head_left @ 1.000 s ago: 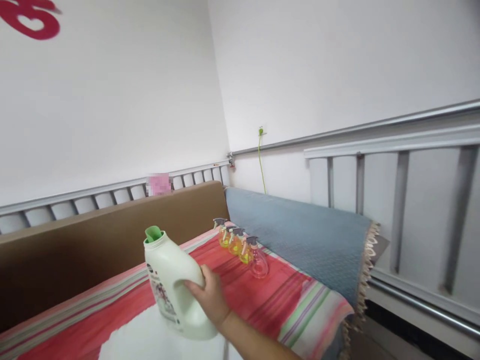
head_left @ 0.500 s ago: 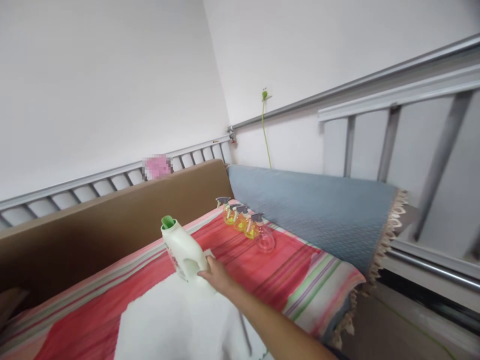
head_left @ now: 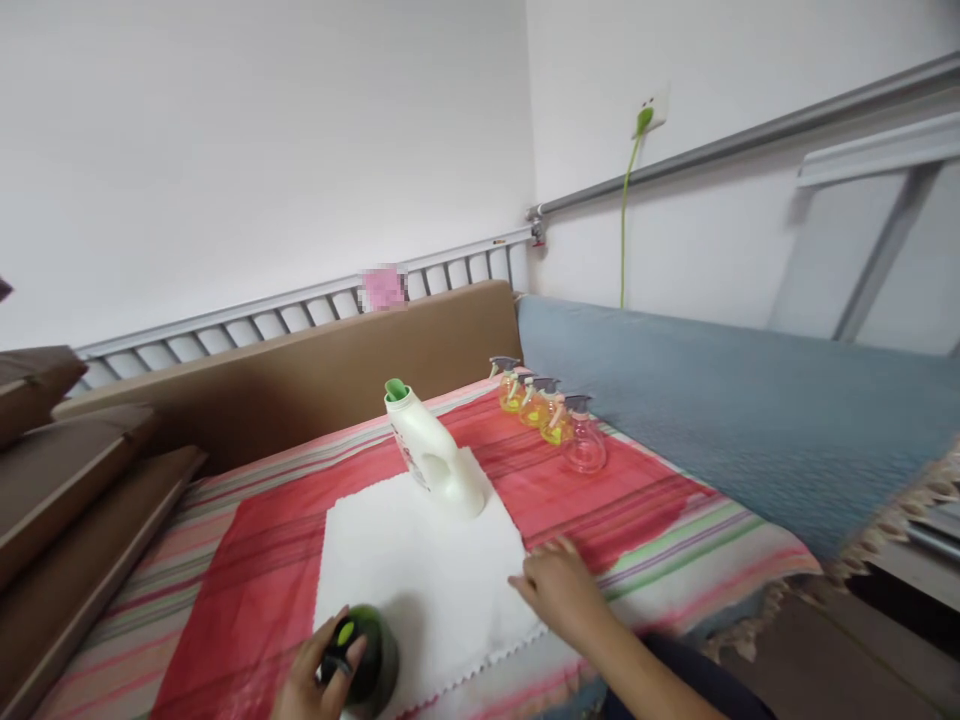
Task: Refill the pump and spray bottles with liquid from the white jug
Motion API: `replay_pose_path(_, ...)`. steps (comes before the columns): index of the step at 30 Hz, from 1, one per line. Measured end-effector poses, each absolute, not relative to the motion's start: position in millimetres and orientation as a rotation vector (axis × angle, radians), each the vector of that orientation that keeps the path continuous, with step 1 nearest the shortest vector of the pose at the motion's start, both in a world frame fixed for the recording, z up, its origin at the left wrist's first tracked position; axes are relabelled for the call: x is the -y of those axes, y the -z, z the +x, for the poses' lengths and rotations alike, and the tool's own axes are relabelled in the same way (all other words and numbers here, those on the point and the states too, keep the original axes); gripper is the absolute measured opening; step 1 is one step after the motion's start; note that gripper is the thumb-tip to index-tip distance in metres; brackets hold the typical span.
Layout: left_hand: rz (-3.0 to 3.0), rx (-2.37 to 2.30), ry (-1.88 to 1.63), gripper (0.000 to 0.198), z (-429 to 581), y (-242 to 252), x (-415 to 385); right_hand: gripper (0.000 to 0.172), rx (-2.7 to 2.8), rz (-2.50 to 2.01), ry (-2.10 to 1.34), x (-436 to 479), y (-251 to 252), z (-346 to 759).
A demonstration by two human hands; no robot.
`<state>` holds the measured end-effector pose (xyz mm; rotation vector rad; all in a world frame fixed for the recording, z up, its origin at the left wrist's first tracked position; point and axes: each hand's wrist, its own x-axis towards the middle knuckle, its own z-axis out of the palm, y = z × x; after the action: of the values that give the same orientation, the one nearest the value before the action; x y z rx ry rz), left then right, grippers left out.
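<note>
My left hand [head_left: 319, 670] is closed round the black top of a dark green, rounded bottle [head_left: 367, 660] at the front edge of a white cloth [head_left: 420, 575]. By the cloth's right edge is my right hand [head_left: 562, 590], its fingers loosely curled, the thumb apart and no object visible in it. A pale green jug [head_left: 435, 455] with a green spout stands on the back part of the cloth, beyond both hands and touched by neither. Several clear spray bottles with grey heads stand in a slanting row behind; the nearest is a pink one [head_left: 585, 448].
A red striped cloth [head_left: 247, 560] lies under everything. Brown cushions [head_left: 67, 540] are stacked at the left. A brown padded back [head_left: 337, 370] and a blue cover [head_left: 712, 400] border the surface. A green cord [head_left: 624, 230] hangs from a wall socket.
My right hand has let go of the jug, which now stands on the white cloth, and has moved right and nearer. My left hand has come into view with the dark green bottle. The view has shifted left.
</note>
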<state>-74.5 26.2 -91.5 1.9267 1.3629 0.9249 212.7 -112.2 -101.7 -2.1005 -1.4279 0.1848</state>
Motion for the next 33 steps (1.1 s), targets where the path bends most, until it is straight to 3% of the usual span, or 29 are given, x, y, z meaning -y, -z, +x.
replay_pose_path(2, 1.876, -1.314, -0.963, 0.043, -74.6, 88.5, -24.4, 0.023, 1.405, -2.15, -0.186, 104.7, 95.1, 213.6)
replay_pose_path(5, 1.847, -1.316, -0.918, 0.044, -75.4, 85.0, -21.9, 0.016, 1.336, -2.219, -0.26, 94.8, 94.6, 218.3)
replay_pose_path(16, 1.884, -1.314, -0.901, 0.047, -78.5, 98.2, -31.1, 0.024, 1.082, -2.469, -0.527, 107.5, 132.0, 227.1)
replay_pose_path(25, 1.95, -1.287, -0.843, 0.05, -78.4, 101.1, -29.5, 0.017, 0.935, -2.171, -0.687, 70.7, 143.2, 221.6)
replay_pose_path(33, 1.885, -1.261, -0.877, 0.05, -81.4, 103.0, -33.7, 0.027, 0.597, -1.766, -0.774, 103.8, 151.9, 232.8)
